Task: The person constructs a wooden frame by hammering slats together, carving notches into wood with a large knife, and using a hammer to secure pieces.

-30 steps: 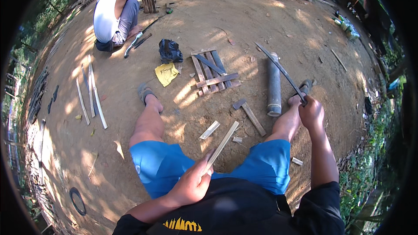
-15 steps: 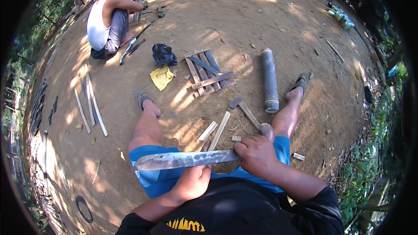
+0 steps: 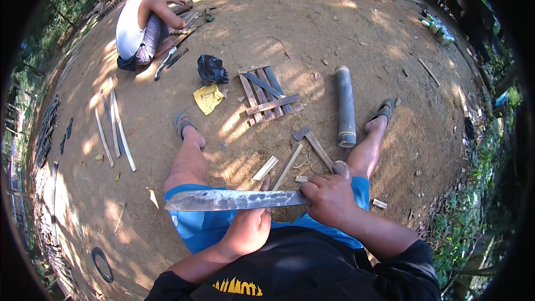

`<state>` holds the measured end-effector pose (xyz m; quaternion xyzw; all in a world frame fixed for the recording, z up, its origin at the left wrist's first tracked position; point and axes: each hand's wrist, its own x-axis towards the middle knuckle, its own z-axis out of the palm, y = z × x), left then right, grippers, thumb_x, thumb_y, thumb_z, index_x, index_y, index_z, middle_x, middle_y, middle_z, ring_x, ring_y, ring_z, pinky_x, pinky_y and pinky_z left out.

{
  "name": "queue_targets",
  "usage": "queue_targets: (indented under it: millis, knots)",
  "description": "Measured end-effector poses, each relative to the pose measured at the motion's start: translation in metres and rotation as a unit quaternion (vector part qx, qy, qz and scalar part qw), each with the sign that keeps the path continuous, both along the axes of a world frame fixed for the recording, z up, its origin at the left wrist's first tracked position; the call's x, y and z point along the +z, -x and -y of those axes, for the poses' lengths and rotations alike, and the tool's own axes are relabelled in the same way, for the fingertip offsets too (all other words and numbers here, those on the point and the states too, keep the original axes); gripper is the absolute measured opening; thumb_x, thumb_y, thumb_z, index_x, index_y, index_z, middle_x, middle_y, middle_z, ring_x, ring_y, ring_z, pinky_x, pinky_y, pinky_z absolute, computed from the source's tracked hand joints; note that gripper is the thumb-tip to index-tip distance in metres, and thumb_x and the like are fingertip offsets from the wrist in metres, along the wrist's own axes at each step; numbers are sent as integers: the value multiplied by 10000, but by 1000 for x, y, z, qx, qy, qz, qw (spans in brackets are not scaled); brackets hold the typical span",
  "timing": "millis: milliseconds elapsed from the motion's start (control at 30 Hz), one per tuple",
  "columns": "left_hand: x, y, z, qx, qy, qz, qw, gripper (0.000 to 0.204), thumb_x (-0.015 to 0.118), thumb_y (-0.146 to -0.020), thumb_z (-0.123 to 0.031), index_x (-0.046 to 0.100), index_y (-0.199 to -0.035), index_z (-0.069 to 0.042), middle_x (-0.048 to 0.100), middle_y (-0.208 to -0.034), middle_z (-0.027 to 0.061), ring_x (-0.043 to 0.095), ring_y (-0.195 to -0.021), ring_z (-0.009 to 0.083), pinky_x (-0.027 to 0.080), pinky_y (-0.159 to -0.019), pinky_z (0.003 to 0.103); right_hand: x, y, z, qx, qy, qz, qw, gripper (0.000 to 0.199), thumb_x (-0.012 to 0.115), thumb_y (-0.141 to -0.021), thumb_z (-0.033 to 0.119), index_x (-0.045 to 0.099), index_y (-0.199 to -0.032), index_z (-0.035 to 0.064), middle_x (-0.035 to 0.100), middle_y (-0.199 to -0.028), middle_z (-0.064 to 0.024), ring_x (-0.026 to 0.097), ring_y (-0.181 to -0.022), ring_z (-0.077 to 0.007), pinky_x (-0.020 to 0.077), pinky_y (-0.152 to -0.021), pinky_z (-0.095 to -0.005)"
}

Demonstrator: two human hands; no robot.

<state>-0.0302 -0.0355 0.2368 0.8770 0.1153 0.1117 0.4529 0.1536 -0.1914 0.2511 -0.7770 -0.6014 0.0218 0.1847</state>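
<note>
My right hand (image 3: 330,199) grips the handle of a long machete (image 3: 223,200), whose blade lies level across my lap, pointing left. My left hand (image 3: 249,228) sits just under the blade, closed on a thin bamboo strip (image 3: 287,168) that runs up and away toward the ground. I sit on bare dirt with both legs stretched out, in blue shorts.
Between my legs lie a hammer (image 3: 315,145) and short bamboo pieces (image 3: 265,168). A bamboo tube (image 3: 345,106) lies by my right leg. Ahead are a small slat frame (image 3: 266,96), yellow cloth (image 3: 208,98) and black bag (image 3: 212,69). Another person (image 3: 142,19) sits at upper left; long strips (image 3: 114,128) lie left.
My right hand swung the machete from far right, by my foot, back to my lap, blade level across. My left hand stayed on the bamboo strip.
</note>
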Motion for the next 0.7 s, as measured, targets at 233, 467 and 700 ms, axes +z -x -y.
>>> queue_targets:
  millis: [233, 467, 700]
  knots:
    - [-3, 5, 1, -11, -15, 3, 1000, 673, 540, -889, 33, 352, -1535, 7, 615, -1076, 279, 621, -979, 436, 495, -856, 477, -4, 3, 1, -4, -9, -13, 1000, 201, 723, -662, 157, 603, -814, 103, 619, -749, -65, 667, -700, -287, 521, -665, -429]
    - [1, 9, 3, 0, 12, -5, 1000, 626, 531, -897, 64, 389, -1505, 28, 609, -1094, 239, 621, -978, 400, 498, -872, 439, -6, -19, 6, -53, -15, 43, 998, 173, 722, -666, 137, 608, -792, 103, 621, -736, -71, 677, -703, -305, 520, -666, -454]
    - [20, 16, 3, -14, 109, 18, 994, 626, 516, -925, 58, 351, -1529, 37, 578, -1049, 189, 608, -914, 293, 501, -855, 357, -15, -125, 48, -405, 79, -22, 911, 201, 683, -788, 166, 702, -972, 87, 716, -925, -167, 686, -862, -421, 551, -794, -504]
